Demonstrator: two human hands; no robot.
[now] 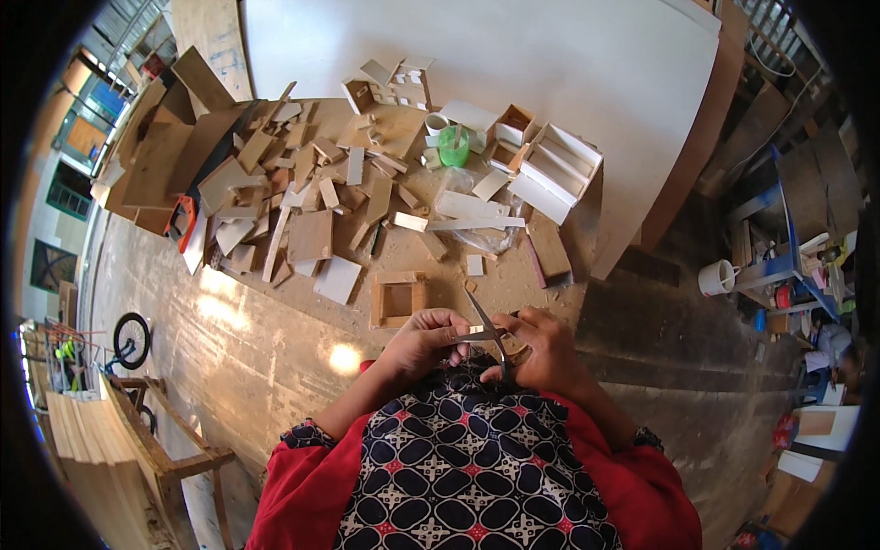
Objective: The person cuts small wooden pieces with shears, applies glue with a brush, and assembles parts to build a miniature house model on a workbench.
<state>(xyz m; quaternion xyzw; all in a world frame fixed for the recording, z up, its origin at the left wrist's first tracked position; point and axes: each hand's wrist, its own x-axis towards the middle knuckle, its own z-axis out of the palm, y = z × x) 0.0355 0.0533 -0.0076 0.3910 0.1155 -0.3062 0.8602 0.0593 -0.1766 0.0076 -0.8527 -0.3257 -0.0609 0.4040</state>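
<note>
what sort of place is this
Probably a woodworking workshop: wood offcuts lie heaped on the work surface, a small square wooden frame sits at its near side, and long boards are stacked at lower left.

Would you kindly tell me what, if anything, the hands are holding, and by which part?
The right hand holds scissors by the handles; the left hand appears to pinch a small pale piece by its left end.

scissors (496,334) — metal | small frame (419,295) — matt wood | smooth, glossy floor (211,344)
</note>
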